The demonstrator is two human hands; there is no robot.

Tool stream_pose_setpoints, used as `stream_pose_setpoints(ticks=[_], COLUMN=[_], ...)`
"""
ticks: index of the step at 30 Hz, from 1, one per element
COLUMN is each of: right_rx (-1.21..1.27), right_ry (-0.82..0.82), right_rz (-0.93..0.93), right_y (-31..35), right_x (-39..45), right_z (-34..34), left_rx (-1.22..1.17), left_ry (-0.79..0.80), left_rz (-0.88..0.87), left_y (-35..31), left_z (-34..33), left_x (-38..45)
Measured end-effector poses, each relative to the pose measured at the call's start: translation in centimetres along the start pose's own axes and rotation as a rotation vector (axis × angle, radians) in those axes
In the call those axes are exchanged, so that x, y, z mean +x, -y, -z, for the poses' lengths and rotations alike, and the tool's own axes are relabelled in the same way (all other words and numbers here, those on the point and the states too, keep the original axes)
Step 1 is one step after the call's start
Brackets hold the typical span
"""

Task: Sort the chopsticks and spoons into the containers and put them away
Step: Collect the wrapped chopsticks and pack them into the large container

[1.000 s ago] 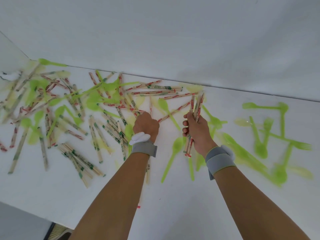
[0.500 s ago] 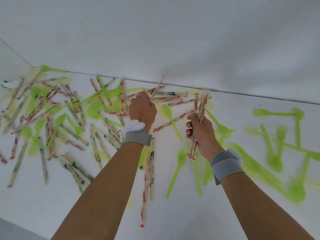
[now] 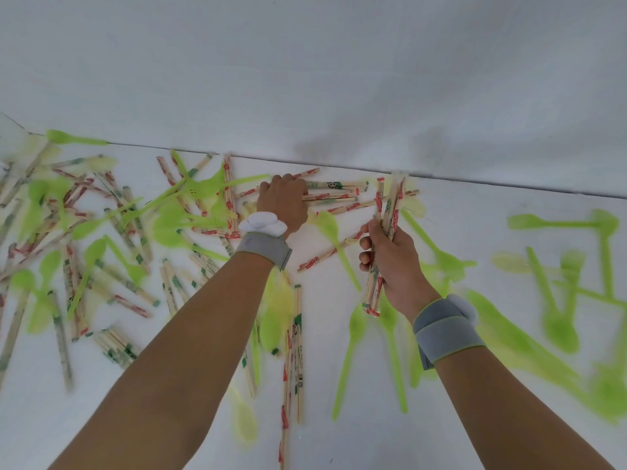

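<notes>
White bench (image 3: 475, 232) littered with wrapped chopsticks (image 3: 129, 283) and green spoons (image 3: 556, 313). Right hand (image 3: 393, 262), fingers clamped round a chopstick bundle (image 3: 386, 228). Left hand (image 3: 283, 203) curled onto chopsticks by the wall, pretty sure gripping.

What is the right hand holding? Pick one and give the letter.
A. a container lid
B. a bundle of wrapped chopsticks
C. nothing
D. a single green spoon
B: the right hand has its fingers curled round a bundle of wrapped chopsticks standing roughly upright above the white table.
</notes>
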State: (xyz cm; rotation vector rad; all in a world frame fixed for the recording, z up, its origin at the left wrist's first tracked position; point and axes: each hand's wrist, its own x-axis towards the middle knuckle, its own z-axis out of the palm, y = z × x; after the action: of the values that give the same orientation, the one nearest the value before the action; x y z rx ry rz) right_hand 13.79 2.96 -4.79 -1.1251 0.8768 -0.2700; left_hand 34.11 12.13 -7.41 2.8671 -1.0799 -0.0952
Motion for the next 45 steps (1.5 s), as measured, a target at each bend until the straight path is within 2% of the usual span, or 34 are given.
stream_pose_setpoints(ticks=[3,11,18,25,28,33,39,42,45], right_rx=[0.013,0.022,0.027,0.101,0.163,0.159,0.228,0.224,0.196], right_ry=[0.01,0.017,0.017,-0.006,0.007,-0.02,-0.024,0.003,0.0], right_rz=[-0.012,-0.015,-0.006,-0.011,0.006,0.038,0.032,0.033,0.034], right_y=[0.3,0.6,0.9,1.9,2.2,1.7,0.4,0.1,-0.1], right_x=[0.1,-0.3,-0.9,-1.7,-2.1,-2.9,-5.2,-6.1,-6.5], right_z=[-0.5,-0.8,-0.6,-0.6,-1.0,-1.1,-0.6,-0.4,0.2], left_rx=[0.017,-0.05,-0.097,-0.284,-0.526,-1.009,-0.985,-0.999,-0.973], left_ry=[-0.02,0.052,-0.068,-0.204,-0.139,0.089,0.207,0.198,0.183], left_rz=[-0.001,-0.04,-0.051,-0.092,-0.037,0.143,0.166,0.179,0.119], left_y=[-0.1,-0.1,-1.0,-3.0,-5.0,-7.9,-9.3,-10.5,-11.1], left_z=[0.0,-0.1,1.4,4.5,5.4,5.8,5.0,5.0,4.3], left_x=[-0.3,-1.0,-1.7,-4.3,-7.2,-12.2,-15.5,-16.6,-17.2])
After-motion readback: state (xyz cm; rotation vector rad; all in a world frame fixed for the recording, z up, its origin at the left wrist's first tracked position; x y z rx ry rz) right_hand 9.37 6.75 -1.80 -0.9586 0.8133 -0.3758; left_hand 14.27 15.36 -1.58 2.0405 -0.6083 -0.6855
